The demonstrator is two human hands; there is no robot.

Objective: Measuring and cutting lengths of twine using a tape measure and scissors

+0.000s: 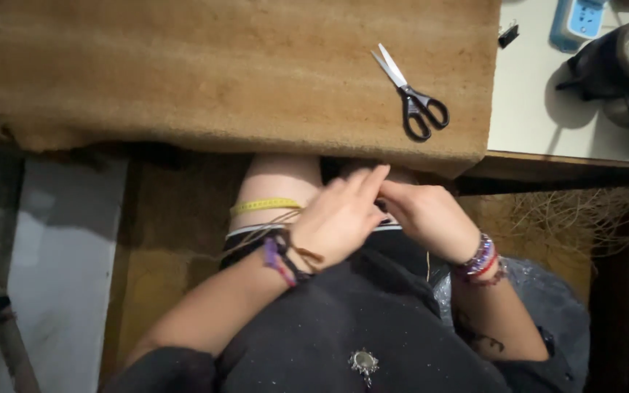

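Both hands [384,211] meet in the lap; scissors [413,94] point up-left.

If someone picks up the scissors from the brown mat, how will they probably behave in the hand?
The scissors look stiff, with metal blades and black handles, so they probably will not bend. They lie flat and partly open on the rough brown mat, so they likely will not slide or roll. The blades might swing when lifted.

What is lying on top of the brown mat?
Only black-handled scissors lie on the brown mat, blades open, near its right end. What is under the mat is covered; a pale tabletop shows beside it.
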